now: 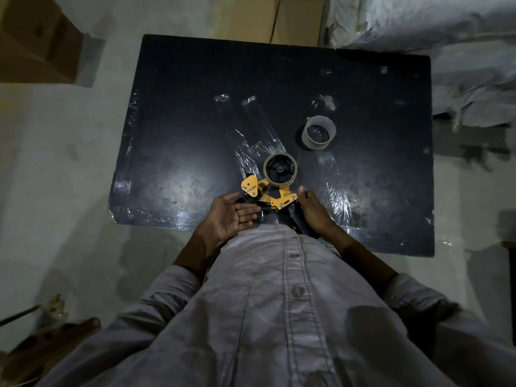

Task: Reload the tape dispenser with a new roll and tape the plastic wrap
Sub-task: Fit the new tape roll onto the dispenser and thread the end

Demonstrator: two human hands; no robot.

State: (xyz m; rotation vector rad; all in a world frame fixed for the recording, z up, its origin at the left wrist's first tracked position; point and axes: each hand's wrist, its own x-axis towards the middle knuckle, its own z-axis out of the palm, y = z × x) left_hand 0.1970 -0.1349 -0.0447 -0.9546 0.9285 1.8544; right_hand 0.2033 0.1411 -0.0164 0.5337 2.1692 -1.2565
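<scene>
The yellow tape dispenser [266,195] lies on its side near the front edge of the black wrapped board [195,107], with a tape roll [280,170] already seated on its hub, so the step in hand looks like threading the loose end through to the cutter. The left hand [233,216] rests palm-up beside the nose of the tool, fingers [248,213] spread and relaxed, gripping nothing; the right hand [312,208] is at the handle end, its fingertips pinched close together near the yellow frame, though I cannot tell whether they hold tape or metal. To do this well, I'd judge the left hand should steady the body while the right draws the tape flat, sticky side down, under the roller, keeping it from folding on itself. Counting: one dispenser, one roll mounted, one empty core [319,132] standing upright farther back and apart, one board under plastic wrap [259,146], two hands.
</scene>
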